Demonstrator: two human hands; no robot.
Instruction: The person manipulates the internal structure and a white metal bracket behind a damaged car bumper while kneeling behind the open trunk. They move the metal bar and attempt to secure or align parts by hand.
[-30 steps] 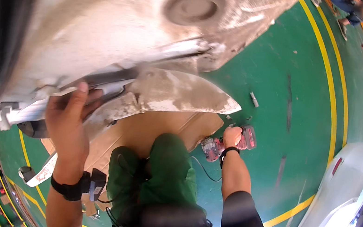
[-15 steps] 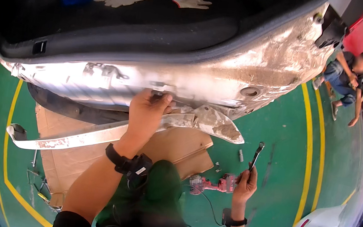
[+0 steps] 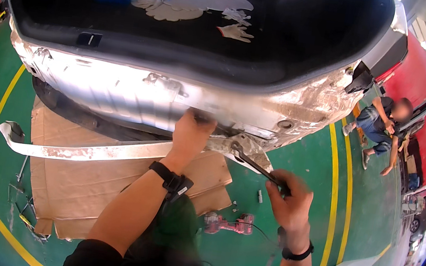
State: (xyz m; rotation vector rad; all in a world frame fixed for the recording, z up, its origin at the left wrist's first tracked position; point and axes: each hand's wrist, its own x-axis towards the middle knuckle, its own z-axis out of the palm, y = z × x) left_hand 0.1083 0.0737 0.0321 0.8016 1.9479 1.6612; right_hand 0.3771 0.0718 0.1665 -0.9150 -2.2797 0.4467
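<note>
The left hand (image 3: 190, 135) has its fingers clamped on the stripped car's rear panel (image 3: 136, 94), while the right hand (image 3: 291, 200), fingers closed around a wrench (image 3: 252, 163), brings the tool head just beyond those left fingers, with the bracket (image 3: 243, 151) there apparently not yet freed.

cardboard sheets (image 3: 78, 190) on green floor (image 3: 302, 163) | red power tool (image 3: 227, 224) | white gloves (image 3: 236, 31) in trunk

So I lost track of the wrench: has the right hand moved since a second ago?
Yes. The right hand rose from the red drill toward the bumper.
</note>
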